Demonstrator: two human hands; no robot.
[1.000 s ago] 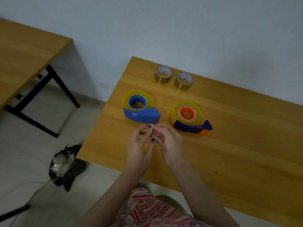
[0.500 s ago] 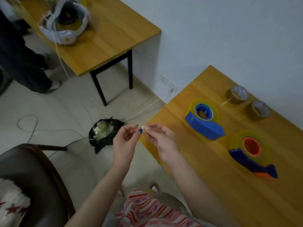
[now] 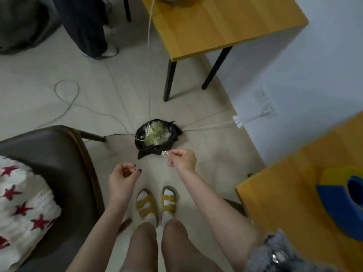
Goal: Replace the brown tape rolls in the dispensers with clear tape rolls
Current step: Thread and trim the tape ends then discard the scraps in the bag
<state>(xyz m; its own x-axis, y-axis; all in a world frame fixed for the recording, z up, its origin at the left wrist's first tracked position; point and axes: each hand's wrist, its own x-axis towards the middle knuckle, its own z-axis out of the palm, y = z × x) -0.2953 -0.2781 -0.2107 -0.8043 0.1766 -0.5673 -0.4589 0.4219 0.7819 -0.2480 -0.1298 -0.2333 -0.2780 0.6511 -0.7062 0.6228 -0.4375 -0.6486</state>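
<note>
At far left we see a dark chair (image 3: pixel 59 152). Our left hand (image 3: pixel 122 178) hangs loosely curled, holding nothing. Beyond it, a black bag (image 3: pixel 157 137) of waste lies on the floor. Our right hand (image 3: pixel 182 160) pinches a small clear tape scrap (image 3: pixel 163 153) above the bag. At right, a blue dispenser (image 3: pixel 339 205) holding a clear roll lies on the table (image 3: pixel 284 193).

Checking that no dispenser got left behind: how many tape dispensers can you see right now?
1: a blue dispenser carrying a yellowish roll, on the table at the right edge, partly cut off. Any other would lie outside the view.
</note>
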